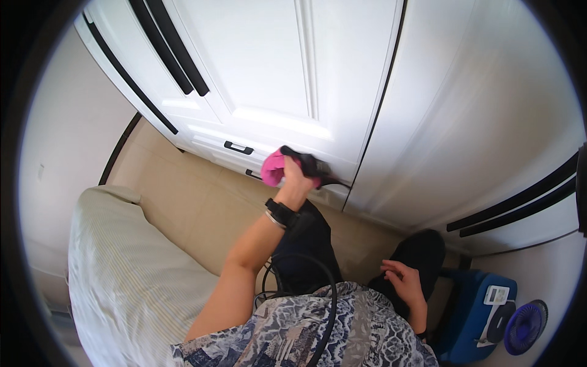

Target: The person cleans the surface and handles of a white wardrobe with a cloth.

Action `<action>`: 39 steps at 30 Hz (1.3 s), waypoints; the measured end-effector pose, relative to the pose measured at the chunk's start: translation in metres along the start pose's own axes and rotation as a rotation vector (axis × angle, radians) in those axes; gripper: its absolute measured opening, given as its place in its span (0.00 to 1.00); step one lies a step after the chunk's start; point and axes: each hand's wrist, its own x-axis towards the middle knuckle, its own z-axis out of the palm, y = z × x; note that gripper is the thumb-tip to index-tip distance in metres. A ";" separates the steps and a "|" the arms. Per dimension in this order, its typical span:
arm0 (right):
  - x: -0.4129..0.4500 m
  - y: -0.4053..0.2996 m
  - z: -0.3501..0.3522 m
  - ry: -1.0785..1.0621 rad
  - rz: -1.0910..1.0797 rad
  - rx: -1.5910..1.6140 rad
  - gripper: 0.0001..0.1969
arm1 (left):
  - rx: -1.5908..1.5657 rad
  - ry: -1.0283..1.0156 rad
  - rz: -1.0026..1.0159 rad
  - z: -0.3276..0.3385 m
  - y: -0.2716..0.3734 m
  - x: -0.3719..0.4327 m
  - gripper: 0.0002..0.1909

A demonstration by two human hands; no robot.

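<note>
My left hand is closed around a bundle of pink and black fabric, in front of the lower part of the white wardrobe. Pink cloth is rolled on the left side of the grip. On the right, the black part is blurred, and a thin dark strap or end trails from it toward the gap between the wardrobe doors. My right hand is lower down, by my dark-trousered right knee, fingers loosely bent and a little apart. Nothing is visible in it.
Black drawer handles project from the wardrobe's low front. At left stands a bed with a pale striped cover. A blue case and a round purple fan-like object are at lower right. A black cable loops across my body.
</note>
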 end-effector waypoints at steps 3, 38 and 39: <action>0.001 -0.001 0.004 -0.014 -0.016 0.014 0.17 | 0.022 -0.135 -0.020 0.019 -0.024 -0.044 0.21; 0.012 -0.010 0.015 -0.056 0.170 -0.167 0.17 | 1.983 -0.834 1.538 -0.138 -0.069 0.063 0.29; 0.012 -0.013 0.016 -0.052 0.181 -0.177 0.17 | 1.977 -0.829 1.535 -0.149 -0.079 0.068 0.29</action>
